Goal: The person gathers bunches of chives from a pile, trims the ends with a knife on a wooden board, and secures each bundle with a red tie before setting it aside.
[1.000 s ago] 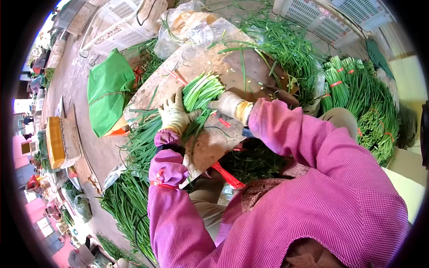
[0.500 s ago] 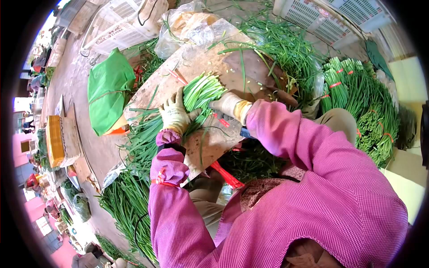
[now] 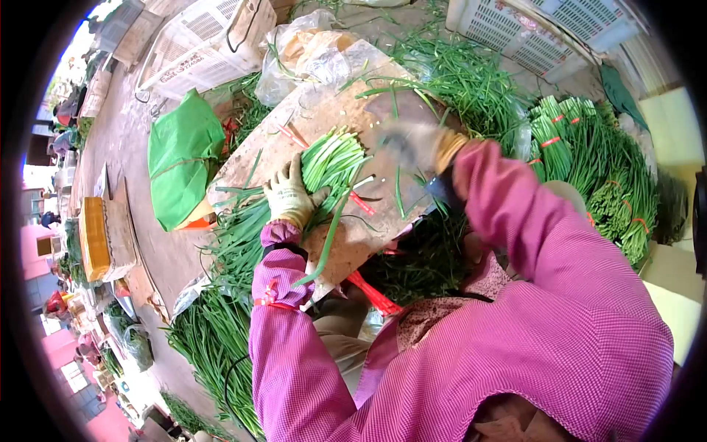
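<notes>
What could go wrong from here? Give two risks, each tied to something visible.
The garlic chive bunch looks unbound, with only the left hand on it, so it might splay if that hand lifts. One stray stalk sticks out toward the left sleeve and could get dragged along if the sleeve shifts.

Finely checked magenta top [image 3: 530,331]; the left sleeve [image 3: 298,361] carries 1 red tie [image 3: 269,296] and a dark wristband [image 3: 286,249]. Pale left glove [image 3: 289,200], faintly printed; right glove [image 3: 412,145] (blurred) with a yellowish cuff [image 3: 448,149]. Beige trousers [image 3: 345,324].
</notes>
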`<control>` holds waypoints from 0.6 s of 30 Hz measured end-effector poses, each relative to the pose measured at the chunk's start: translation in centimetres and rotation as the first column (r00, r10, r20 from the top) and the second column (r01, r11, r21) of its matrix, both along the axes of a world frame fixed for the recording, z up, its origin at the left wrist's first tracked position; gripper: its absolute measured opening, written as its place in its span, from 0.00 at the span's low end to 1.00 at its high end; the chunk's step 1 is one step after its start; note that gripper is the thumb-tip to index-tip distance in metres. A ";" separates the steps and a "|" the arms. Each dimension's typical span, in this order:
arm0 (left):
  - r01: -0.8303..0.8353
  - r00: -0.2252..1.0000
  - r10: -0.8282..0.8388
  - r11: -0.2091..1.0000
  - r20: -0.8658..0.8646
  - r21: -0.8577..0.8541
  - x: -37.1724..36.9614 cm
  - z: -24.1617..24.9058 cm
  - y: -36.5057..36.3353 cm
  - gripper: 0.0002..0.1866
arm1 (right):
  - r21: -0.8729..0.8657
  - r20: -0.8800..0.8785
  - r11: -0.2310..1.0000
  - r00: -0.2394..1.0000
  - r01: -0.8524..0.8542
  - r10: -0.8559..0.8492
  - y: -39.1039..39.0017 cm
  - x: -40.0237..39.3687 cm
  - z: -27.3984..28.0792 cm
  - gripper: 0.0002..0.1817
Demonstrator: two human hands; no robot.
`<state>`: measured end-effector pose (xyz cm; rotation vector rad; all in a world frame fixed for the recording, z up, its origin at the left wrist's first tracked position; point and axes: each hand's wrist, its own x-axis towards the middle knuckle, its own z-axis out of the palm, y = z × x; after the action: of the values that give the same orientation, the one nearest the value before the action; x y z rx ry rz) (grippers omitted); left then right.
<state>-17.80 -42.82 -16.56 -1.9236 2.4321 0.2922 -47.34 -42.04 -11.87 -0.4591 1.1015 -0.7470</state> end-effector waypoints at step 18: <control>0.011 0.999 -0.004 0.989 -0.048 0.147 -0.7 2.7 0.9 0.78 | 0.214 -0.977 0.277 -0.205 -0.937 0.064 1.2 6.4 -4.0 0.12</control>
<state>-18.53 -41.89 -13.85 -1.8668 2.3713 0.5076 -40.92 -40.84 -15.82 -2.3654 1.4179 0.3855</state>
